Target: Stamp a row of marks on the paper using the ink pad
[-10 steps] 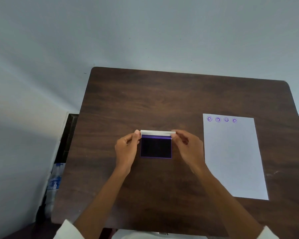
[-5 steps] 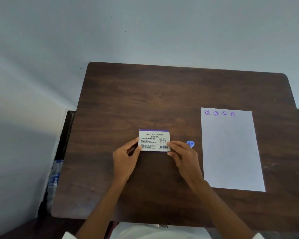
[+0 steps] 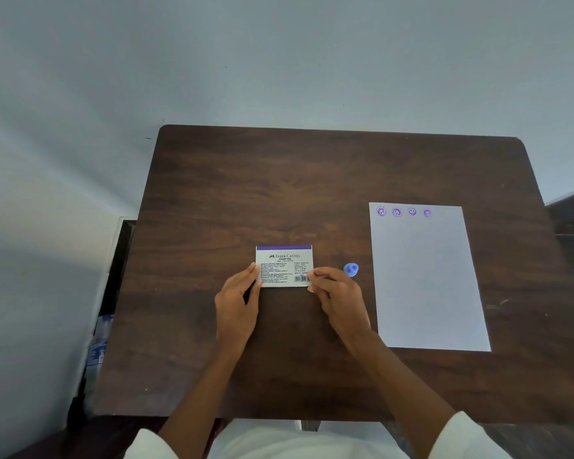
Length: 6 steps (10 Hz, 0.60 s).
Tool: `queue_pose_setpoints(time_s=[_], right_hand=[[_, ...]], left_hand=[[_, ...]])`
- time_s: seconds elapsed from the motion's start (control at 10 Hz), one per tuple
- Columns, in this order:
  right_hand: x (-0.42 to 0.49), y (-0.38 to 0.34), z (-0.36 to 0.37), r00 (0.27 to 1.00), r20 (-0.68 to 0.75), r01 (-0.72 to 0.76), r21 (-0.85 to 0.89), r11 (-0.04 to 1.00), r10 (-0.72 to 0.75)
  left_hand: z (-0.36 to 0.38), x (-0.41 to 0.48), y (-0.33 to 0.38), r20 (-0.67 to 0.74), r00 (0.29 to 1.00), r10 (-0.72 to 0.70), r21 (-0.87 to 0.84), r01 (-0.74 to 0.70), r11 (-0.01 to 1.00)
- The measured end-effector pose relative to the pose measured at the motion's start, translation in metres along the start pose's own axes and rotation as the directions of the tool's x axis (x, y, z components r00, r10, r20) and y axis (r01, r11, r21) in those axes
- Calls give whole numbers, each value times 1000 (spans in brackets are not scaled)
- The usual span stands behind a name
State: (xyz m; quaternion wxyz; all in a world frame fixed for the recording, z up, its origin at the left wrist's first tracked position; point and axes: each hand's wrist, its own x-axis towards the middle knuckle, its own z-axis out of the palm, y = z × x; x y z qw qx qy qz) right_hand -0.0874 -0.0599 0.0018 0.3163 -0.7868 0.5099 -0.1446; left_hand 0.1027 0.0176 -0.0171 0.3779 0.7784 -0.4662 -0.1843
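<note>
The ink pad lies closed in the middle of the dark wooden table, its white printed lid with a purple strip facing up. My left hand touches its left edge with the fingertips, and my right hand pinches its lower right corner. A small blue stamp stands on the table just right of my right hand, untouched. The white paper lies at the right, with a row of several purple round marks along its top edge.
A pale wall runs behind the table's far edge. A gap on the left between table and wall shows a plastic bottle on the floor. My white sleeves sit at the bottom of the view.
The ink pad's lid stood open one second ago, with the dark purple pad showing; both hands folded it down and it now lies shut. The blue stamp has come into sight.
</note>
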Motion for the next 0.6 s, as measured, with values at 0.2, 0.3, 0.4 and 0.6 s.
queue_pose_setpoints(time_s=[0.2, 0.3, 0.4, 0.6], right_hand=[[3, 1, -7, 997, 80, 10, -38, 999, -7], [-1, 1, -16, 1000, 7, -20, -39, 999, 20], [-8, 5, -34, 953, -302, -27, -114, 993, -9], [-1, 19, -79, 915, -401, -149, -405, 902, -29]], left_hand=[[-3, 0, -5, 36, 999, 21, 25, -21, 999], [-1, -1, -5, 35, 999, -3, 24, 2, 1000], [2, -5, 10, -4, 998, -62, 72, 63, 995], [14, 17, 87, 2, 918, 397, 262, -384, 885]])
